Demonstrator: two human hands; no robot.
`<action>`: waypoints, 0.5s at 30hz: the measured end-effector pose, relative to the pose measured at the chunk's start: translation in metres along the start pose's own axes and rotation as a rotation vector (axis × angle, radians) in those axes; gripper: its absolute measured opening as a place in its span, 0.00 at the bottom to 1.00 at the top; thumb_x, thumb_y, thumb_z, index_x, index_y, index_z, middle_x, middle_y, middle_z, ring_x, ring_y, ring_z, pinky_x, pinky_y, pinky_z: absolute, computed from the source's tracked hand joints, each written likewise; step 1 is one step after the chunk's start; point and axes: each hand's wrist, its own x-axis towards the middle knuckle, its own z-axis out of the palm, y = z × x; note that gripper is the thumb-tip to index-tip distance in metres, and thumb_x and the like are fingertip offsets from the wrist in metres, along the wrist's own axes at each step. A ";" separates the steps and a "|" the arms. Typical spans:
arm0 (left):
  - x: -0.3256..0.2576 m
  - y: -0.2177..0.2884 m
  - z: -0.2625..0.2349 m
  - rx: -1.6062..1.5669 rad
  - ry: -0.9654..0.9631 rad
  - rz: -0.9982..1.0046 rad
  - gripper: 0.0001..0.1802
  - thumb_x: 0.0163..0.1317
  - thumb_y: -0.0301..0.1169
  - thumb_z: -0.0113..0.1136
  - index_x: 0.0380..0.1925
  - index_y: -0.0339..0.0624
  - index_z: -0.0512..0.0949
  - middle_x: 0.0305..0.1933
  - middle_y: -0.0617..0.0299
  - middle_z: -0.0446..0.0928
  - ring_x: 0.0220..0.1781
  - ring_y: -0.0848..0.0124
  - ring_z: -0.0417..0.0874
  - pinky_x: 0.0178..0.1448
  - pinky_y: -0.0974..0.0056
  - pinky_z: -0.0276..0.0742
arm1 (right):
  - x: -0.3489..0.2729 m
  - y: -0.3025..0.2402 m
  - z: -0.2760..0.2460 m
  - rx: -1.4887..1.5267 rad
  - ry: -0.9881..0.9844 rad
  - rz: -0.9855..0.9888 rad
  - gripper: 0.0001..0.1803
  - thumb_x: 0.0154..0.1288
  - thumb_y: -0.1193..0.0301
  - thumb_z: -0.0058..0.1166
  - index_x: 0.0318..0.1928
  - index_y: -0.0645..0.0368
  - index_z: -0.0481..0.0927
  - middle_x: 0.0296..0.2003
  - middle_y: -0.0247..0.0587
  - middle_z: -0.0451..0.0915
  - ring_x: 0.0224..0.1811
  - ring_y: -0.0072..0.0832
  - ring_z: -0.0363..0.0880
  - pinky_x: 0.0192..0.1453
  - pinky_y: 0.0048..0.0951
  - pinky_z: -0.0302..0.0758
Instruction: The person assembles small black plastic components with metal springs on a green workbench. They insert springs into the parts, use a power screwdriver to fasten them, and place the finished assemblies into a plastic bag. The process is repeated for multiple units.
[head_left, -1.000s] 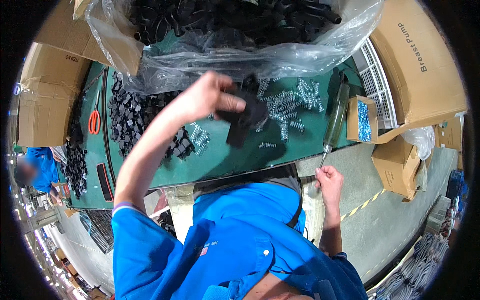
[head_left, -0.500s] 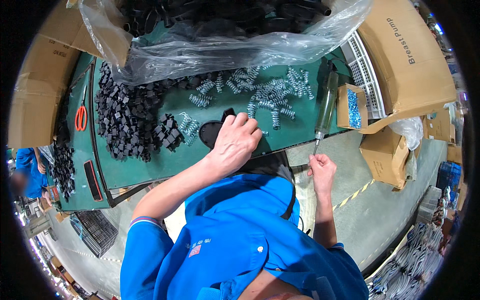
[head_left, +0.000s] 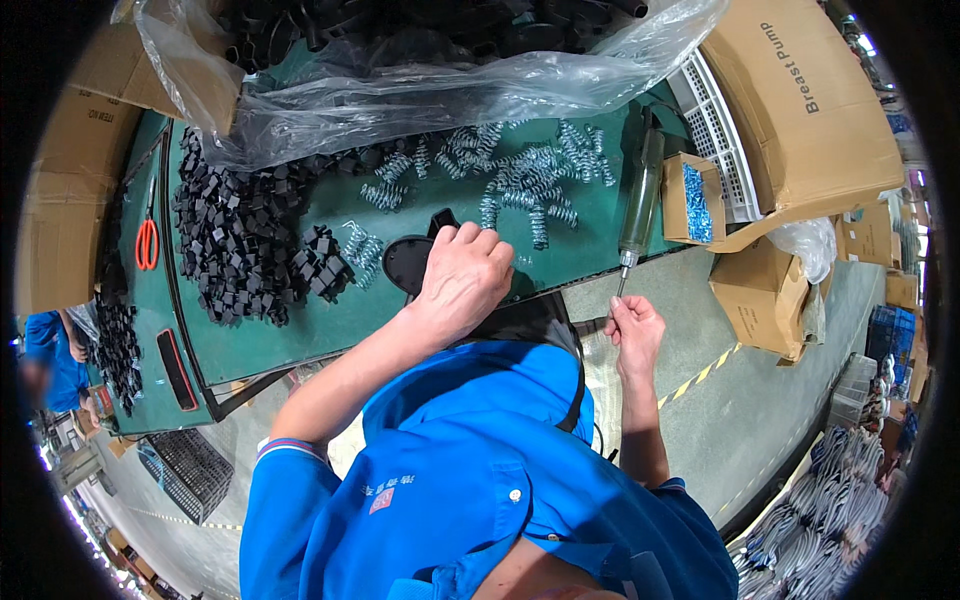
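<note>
My left hand (head_left: 466,274) is closed over a black plastic part (head_left: 405,264) with a rounded flat end, pressing it near the table's front edge. Its underside and most of its narrow end are hidden by the fingers. To the right, a power screwdriver (head_left: 641,200) with a long greenish body lies on the table, its thin metal bit jutting past the edge. My right hand (head_left: 638,336) pinches at the bit's tip; whatever is between those fingertips is too small to make out. Metal springs (head_left: 535,180) lie in loose heaps beyond my left hand.
Small black blocks (head_left: 235,220) are piled on the green table (head_left: 330,335). A clear plastic bag (head_left: 420,100) of black parts spans the back. At right stand a small box of blue screws (head_left: 697,203), a white crate (head_left: 722,140) and a carton (head_left: 800,100). Orange-handled scissors (head_left: 147,243) lie left.
The whole view has shifted slightly. My left hand stays on the black part, and my right fingers remain at the screwdriver bit's tip, a little closer to it.
</note>
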 end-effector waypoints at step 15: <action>-0.038 0.007 -0.033 -0.659 -0.084 -0.275 0.10 0.63 0.26 0.60 0.44 0.36 0.81 0.37 0.55 0.78 0.38 0.62 0.82 0.38 0.63 0.74 | -0.007 -0.082 0.116 -0.283 -0.538 -0.726 0.09 0.55 0.86 0.60 0.37 0.65 0.84 0.30 0.42 0.82 0.32 0.25 0.83 0.34 0.24 0.78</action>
